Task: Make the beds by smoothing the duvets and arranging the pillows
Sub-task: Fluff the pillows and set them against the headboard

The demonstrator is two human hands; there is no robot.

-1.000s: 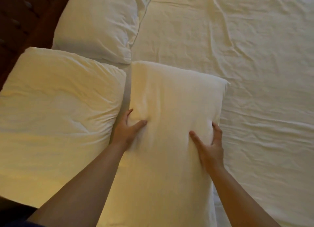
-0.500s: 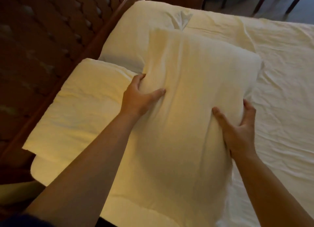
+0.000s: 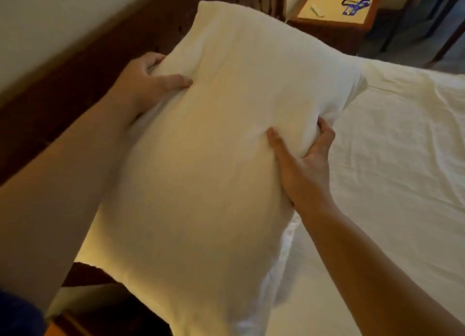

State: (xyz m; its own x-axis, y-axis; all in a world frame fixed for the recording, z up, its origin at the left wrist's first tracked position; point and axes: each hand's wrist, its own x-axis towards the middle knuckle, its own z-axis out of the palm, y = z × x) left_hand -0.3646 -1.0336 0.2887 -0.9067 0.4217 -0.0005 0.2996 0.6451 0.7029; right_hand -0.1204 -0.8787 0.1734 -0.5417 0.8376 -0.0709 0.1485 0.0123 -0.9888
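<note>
Head view: we find a plump rectangular pillow in a cream cotton case (image 3: pixel 214 159) raised clear of the bed, gripped along both long edges. Our left hand (image 3: pixel 148 81) has its fingers curled behind the pillow's left edge and the thumb dug into the face; our right hand (image 3: pixel 304 159) clamps the right edge the same way, thumb forward, fingers wrapped behind. Both hands are closed on the pillow and carry nothing else.

Position: the pillow hangs in front of the dark brown wooden headboard (image 3: pixel 83 83), with the wrinkled cream sheet (image 3: pixel 402 159) to its right. Beyond its top corner stands a wooden bedside table (image 3: pixel 334 18) bearing a blue looped cord (image 3: pixel 354 5).

Risks, in our judgement:
- The filling is soft and yields under the thumbs, so the hold rests on bunched fabric; a sharp shake could let one edge slip and drop the pillow askew.
- A swing toward the far corner could brush the table and sweep off what lies there.
- Setting it down carelessly would crease the sheet further.

Materials: the case is matte, finely woven and lightly puckered at each grip; its lower end hangs loose and flat. The headboard looks hard and rigid. Lighting is warm and dim.
</note>
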